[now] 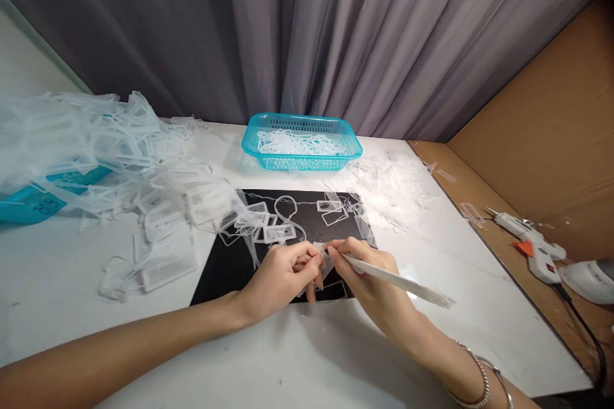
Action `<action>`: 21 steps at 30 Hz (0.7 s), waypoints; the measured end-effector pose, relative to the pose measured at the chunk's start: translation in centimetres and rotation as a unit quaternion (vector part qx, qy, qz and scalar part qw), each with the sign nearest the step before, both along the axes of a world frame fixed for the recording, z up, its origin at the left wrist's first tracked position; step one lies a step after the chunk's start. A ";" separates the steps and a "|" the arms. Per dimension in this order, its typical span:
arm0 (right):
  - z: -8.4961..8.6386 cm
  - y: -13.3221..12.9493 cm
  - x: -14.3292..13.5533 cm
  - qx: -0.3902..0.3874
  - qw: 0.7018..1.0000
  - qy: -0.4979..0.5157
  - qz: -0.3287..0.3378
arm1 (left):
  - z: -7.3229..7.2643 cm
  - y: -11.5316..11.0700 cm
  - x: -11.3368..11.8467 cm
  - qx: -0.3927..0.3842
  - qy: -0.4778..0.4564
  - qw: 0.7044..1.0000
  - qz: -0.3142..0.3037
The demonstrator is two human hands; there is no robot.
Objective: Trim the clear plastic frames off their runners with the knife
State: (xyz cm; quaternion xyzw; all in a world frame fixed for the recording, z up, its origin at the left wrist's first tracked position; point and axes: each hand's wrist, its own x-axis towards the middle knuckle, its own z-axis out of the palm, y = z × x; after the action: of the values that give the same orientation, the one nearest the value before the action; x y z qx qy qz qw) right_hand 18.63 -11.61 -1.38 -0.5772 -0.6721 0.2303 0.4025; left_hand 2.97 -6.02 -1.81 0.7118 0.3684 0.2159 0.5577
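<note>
My left hand (292, 271) is closed, its fingers pinching a small translucent plastic piece (327, 267) above the black mat (215, 278). Meeting it from the right, my right hand (367, 265) grips a slim white-handled tool (403, 281) like a pen. The handle's rear end points down to the right; the tip is hidden among the fingers, so I cannot tell its kind. Several clear plastic frames (279, 232) lie on the mat just beyond my left hand. Thin rectangular outlines (334, 212) lie at the mat's far right.
A blue basket (307, 163) with thin white strips stands at the back. Translucent plastic parts (167, 204) are heaped at left, partly over another blue basket (29, 203). White scraps (393, 188) are piled at right. A glue gun (540, 255) with its cord lies at the right edge.
</note>
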 end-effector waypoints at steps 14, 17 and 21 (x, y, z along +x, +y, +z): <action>0.0 0.0 0.2 0.001 1.000 -0.009 0.007 | -0.6 0.5 -0.6 -0.044 -0.041 0.998 -0.030; -0.1 0.0 0.3 0.004 1.000 -0.006 0.007 | -0.6 0.6 -0.7 -0.045 -0.043 0.998 -0.032; -0.1 0.0 0.3 0.001 1.000 0.007 0.011 | -0.6 0.7 -0.8 -0.049 -0.036 0.997 -0.038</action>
State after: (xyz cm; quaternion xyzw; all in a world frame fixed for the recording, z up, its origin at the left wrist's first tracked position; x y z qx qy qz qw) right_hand 18.93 -11.58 -1.46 -0.5679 -0.6756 0.2382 0.4054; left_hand 2.21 -5.33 -2.37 0.6891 0.3305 0.2017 0.6126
